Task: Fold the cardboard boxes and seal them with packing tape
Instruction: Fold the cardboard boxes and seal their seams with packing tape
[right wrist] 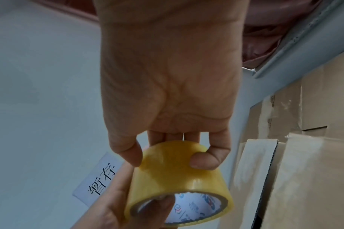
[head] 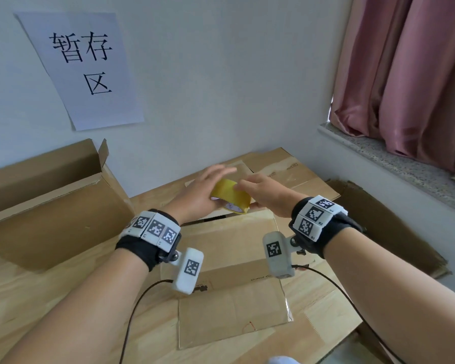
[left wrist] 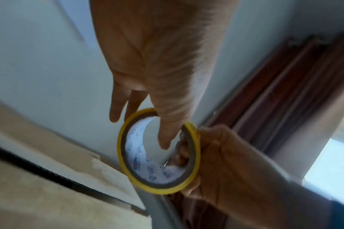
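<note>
Behind tape roll [head: 230,196] (both hands): sign [head: 83,67] "暂存区".

yellow tape roll [head: 230,195], brown cardboard boxes [head: 55,206], pink curtain [head: 410,74]

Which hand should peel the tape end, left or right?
Right hand: its fingertips already pinch the tape roll's outer face. Left hand has its thumb through the core, so it likely steadies.
</note>
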`<act>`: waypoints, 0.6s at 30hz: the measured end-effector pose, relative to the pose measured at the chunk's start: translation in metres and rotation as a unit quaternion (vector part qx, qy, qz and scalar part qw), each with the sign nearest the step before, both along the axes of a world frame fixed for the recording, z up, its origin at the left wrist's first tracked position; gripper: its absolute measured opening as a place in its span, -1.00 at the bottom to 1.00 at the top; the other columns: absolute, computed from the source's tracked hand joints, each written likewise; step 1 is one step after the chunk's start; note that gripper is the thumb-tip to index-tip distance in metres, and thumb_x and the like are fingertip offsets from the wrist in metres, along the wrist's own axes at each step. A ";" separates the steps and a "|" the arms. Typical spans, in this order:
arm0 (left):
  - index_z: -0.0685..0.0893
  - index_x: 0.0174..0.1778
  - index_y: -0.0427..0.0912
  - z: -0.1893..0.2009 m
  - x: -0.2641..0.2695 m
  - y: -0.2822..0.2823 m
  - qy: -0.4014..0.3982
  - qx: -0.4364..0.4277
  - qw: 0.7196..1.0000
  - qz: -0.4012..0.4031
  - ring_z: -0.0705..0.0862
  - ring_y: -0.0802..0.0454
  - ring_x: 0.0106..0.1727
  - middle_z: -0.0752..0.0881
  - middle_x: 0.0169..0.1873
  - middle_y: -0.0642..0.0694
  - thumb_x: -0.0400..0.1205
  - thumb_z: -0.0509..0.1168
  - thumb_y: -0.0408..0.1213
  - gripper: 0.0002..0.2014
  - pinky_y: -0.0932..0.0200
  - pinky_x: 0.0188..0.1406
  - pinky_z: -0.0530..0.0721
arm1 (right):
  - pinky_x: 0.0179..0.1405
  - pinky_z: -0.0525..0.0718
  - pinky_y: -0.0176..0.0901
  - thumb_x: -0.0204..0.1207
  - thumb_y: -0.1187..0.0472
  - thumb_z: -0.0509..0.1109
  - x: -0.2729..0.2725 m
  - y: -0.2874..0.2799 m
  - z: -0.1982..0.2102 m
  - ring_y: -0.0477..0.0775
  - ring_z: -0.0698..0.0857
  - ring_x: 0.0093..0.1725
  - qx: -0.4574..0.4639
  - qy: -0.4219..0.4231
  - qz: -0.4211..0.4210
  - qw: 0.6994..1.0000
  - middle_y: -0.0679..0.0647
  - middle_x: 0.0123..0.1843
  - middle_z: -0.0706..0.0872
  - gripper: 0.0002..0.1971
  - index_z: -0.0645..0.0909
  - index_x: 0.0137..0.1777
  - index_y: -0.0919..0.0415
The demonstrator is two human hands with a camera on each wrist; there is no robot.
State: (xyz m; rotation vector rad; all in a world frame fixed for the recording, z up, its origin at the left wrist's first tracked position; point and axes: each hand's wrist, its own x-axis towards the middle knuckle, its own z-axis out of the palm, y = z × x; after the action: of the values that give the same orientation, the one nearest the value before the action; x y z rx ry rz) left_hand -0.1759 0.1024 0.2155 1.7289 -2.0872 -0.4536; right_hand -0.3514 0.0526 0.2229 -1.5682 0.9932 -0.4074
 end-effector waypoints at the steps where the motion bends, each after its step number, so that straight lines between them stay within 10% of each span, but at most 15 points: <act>1: 0.38 0.49 0.08 0.001 -0.003 0.000 -0.033 -0.007 0.999 -0.005 0.47 0.07 0.38 0.39 0.46 0.03 0.58 0.37 -0.36 -0.42 0.19 0.23 0.47 | 0.15 0.73 0.11 0.61 0.13 0.25 0.000 0.001 0.001 0.20 0.70 0.03 0.003 -0.003 0.007 1.000 0.28 0.02 0.70 -0.83 0.64 -0.04 0.15; 8: 0.38 0.27 -0.15 0.003 -0.015 0.009 -0.168 -0.030 0.983 0.061 0.49 -0.15 -0.27 0.51 0.17 -0.15 0.59 0.14 -0.48 -0.66 0.00 -0.37 0.52 | 0.09 0.74 0.11 0.59 0.07 0.27 0.004 0.007 0.005 0.08 0.68 -0.11 0.011 -0.021 -0.020 1.000 0.22 -0.05 0.70 -0.77 0.67 0.00 0.20; 18: 0.40 0.22 -0.17 0.000 -0.010 0.009 -0.174 -0.046 0.982 0.055 0.52 -0.17 -0.27 0.55 0.09 -0.14 0.58 0.15 -0.50 -0.69 -0.01 -0.39 0.55 | 0.08 0.76 0.12 0.64 0.18 0.18 0.004 0.009 0.004 0.10 0.65 -0.07 0.024 -0.046 -0.006 0.999 0.18 -0.08 0.63 -0.77 0.61 -0.17 0.21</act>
State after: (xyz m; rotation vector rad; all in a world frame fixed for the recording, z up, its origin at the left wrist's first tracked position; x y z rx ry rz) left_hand -0.1856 0.1118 0.2157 1.9687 -2.1850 -0.0188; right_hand -0.3471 0.0615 0.2269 -1.4887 0.9366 -0.4574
